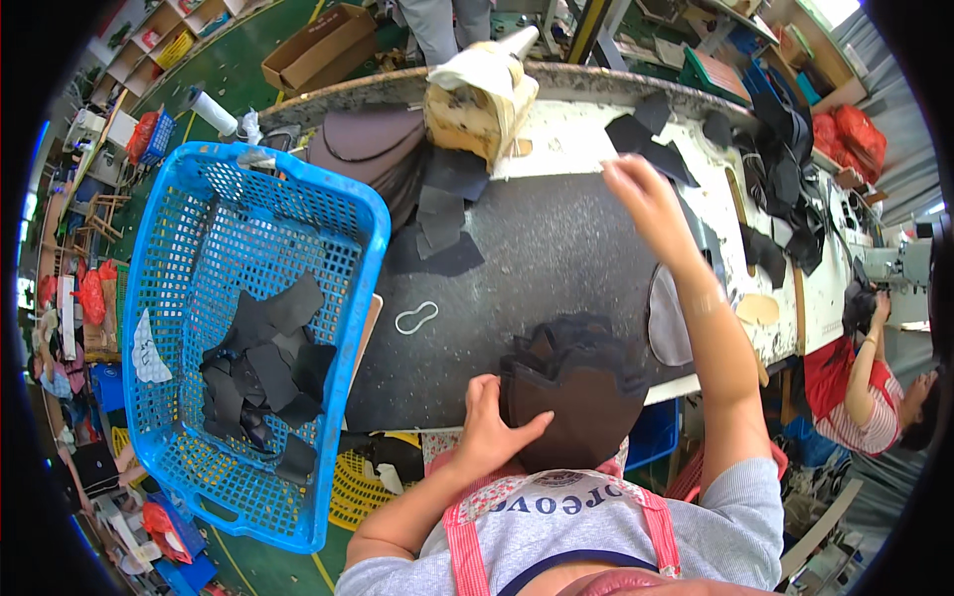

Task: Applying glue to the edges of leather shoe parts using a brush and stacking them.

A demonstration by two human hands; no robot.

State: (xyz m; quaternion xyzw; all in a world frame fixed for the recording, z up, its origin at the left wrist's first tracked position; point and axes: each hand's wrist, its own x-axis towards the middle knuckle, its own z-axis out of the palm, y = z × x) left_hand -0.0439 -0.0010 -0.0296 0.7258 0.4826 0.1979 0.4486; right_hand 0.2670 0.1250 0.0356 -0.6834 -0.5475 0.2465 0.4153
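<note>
A thick stack of dark brown, leather-like cut pieces (581,407) rests at the near edge of the dark work mat (537,248). My left hand (489,427) grips its left side, thumb over the top piece and fingers along the edge. Out over the far right of the mat, my right hand (641,199) is raised with its fingers loosely stretched and nothing visible in them. Close beyond its fingertips lie black cut pieces (651,149). A pale elastic-looking loop (416,318) lies on the mat, left of the stack.
A big blue plastic basket (373,248) with loose black pieces stands at the left. A worn yellowish block (467,114) with a white cloth sits at the back, beside more dark sheets (368,149). At far right, a person in a red apron (845,397) works at a machine (899,268).
</note>
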